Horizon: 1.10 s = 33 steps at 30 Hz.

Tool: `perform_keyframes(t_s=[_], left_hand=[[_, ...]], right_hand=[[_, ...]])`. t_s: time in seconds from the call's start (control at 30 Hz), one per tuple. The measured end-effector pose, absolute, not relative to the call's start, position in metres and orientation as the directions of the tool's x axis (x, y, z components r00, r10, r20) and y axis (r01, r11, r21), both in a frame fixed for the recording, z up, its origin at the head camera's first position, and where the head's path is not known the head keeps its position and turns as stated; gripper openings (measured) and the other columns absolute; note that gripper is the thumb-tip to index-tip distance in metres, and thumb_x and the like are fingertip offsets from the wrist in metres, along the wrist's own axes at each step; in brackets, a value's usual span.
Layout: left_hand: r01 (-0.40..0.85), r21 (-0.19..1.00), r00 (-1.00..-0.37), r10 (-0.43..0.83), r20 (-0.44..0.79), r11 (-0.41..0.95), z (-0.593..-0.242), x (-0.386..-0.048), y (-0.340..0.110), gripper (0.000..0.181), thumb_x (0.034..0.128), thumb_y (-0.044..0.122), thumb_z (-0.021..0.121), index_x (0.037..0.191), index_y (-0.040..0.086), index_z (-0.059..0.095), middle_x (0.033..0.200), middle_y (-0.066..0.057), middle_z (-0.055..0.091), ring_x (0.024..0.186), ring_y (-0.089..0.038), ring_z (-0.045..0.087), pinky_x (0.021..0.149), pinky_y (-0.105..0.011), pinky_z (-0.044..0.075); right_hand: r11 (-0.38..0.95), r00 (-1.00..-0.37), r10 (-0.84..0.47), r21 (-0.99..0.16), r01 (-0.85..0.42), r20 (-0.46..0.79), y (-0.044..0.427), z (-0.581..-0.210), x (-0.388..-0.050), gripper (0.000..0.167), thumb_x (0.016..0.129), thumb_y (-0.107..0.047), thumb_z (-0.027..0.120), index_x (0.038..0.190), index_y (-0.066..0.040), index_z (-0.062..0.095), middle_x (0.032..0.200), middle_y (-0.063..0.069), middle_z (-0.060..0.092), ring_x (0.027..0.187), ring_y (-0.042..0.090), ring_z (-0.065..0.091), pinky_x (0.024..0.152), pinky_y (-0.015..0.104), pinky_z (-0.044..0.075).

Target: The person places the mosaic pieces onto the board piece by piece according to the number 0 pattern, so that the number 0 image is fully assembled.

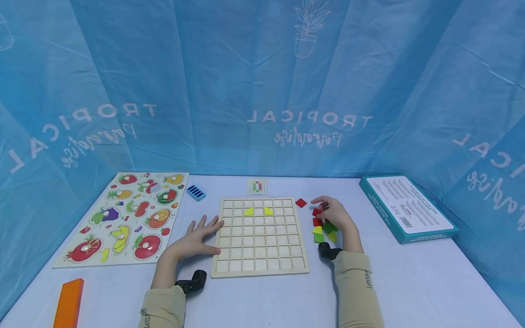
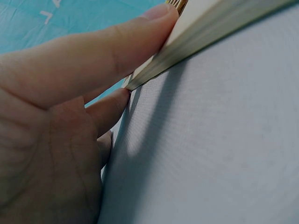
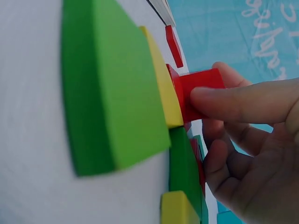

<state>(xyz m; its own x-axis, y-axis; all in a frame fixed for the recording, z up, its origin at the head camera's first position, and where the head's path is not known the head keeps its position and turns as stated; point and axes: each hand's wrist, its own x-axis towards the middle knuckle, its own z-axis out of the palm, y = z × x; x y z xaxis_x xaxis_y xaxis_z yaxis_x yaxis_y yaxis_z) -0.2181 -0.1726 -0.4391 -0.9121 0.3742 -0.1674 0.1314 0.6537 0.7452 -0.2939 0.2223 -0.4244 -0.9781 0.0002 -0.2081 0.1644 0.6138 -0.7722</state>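
A wooden grid board [image 1: 260,274] lies in the middle of the table, with two yellow pieces [image 1: 268,211] in its second row from the back. Along its left edge rests my left hand [image 1: 190,242], fingers spread; in the left wrist view the thumb [image 2: 107,58] touches the board's side. To the right of the board, my right hand [image 1: 335,214] pinches a red block [image 3: 209,80] between thumb and fingers. Beneath and around that hand lie green [image 1: 318,238], yellow and red blocks, partly hidden by it. One red block [image 1: 301,203] lies apart, near the board's far right corner.
A small pattern card [image 1: 257,187] lies behind the board. On the left are a fruit puzzle board [image 1: 131,237], a blue slotted piece [image 1: 196,192] and an orange block [image 1: 68,303]. A teal box [image 1: 408,209] lies at the right, and a blue curtain [image 1: 262,91] hangs behind.
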Motion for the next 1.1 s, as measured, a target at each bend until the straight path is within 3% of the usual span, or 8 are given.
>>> perform_keyframes(t_s=[0.43,0.77,1.1], left_hand=[[0.114,0.743,-0.913,0.365,-0.184,0.660,-0.440,-0.218,-0.173,0.088,0.0709,0.033,0.074,0.143,0.007,0.032,0.153,-0.017,0.014,0.139,-0.039,-0.011,0.110,-0.054,-0.014],[0.115,0.744,-0.912,0.367,-0.184,0.658,-0.441,-0.219,-0.173,0.088,0.0708,0.033,0.075,0.144,0.007,0.032,0.153,-0.017,0.014,0.139,-0.039,-0.011,0.110,-0.054,-0.014],[0.114,0.747,-0.911,0.369,-0.186,0.655,-0.441,-0.220,-0.173,0.087,0.0714,0.032,0.074,0.144,0.007,0.032,0.153,-0.017,0.014,0.139,-0.038,-0.011,0.109,-0.054,-0.014]], right_hand=[[0.470,-0.977,0.052,-0.858,0.209,-0.209,0.221,-0.416,-0.295,0.048,0.082,-0.021,0.071,0.125,-0.015,0.051,0.116,0.014,0.056,0.099,0.027,0.057,0.084,0.034,0.051],[0.406,-0.967,0.080,-0.878,0.254,-0.243,0.214,-0.411,-0.295,0.046,0.082,-0.027,0.070,0.119,-0.010,0.049,0.110,0.013,0.061,0.094,0.027,0.054,0.076,0.030,0.048],[0.325,-0.966,0.067,-0.910,0.258,-0.250,0.204,-0.411,-0.298,0.047,0.082,-0.028,0.070,0.120,-0.009,0.051,0.113,0.014,0.061,0.103,0.028,0.058,0.087,0.032,0.050]])
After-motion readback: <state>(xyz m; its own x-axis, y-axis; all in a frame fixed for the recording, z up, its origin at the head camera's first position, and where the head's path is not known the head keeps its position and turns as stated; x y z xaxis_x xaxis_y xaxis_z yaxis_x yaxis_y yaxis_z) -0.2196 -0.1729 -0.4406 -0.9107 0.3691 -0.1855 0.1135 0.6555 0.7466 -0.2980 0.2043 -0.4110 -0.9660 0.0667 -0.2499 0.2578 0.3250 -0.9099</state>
